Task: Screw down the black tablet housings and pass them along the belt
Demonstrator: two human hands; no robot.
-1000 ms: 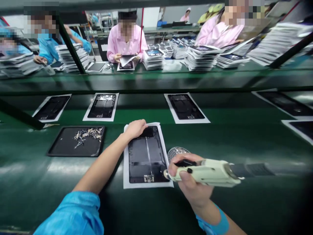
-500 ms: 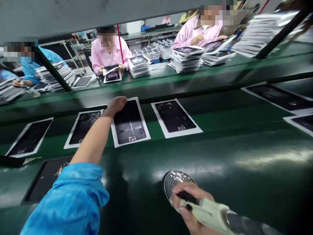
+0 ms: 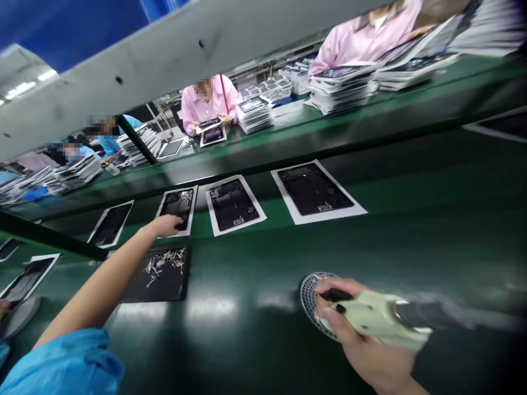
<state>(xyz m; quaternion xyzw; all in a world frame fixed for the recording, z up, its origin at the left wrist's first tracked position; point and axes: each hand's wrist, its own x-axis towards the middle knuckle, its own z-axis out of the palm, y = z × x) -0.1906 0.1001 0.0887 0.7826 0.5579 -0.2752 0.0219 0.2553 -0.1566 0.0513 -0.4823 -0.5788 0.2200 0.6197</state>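
Observation:
My left hand (image 3: 167,225) reaches forward over the lower part of a black tablet housing (image 3: 178,203) lying on a white sheet. Its fingers are curled together at the tips, and whatever they pinch is hidden. Below that arm, a black tray (image 3: 173,282) holds a heap of small metal parts (image 3: 164,263). My right hand (image 3: 349,312) is wrapped around a pale green hand-held tool (image 3: 370,312) with a round perforated metal head (image 3: 309,296) and a thick dark hose. The head is low over the green surface, whether touching I cannot tell.
More tablet housings (image 3: 233,204) on white sheets line the green belt (image 3: 395,192). A dark green bar (image 3: 49,236) crosses at left, near another person's hand (image 3: 5,307). Behind the raised green ledge (image 3: 288,137), co-workers sit among stacked tablets (image 3: 340,90). A grey beam spans above.
My left hand has let go of one housing's top edge and moved left to another housing's lower part. The view has shifted, bringing the tray of metal parts into clearer sight. The tool stays held.

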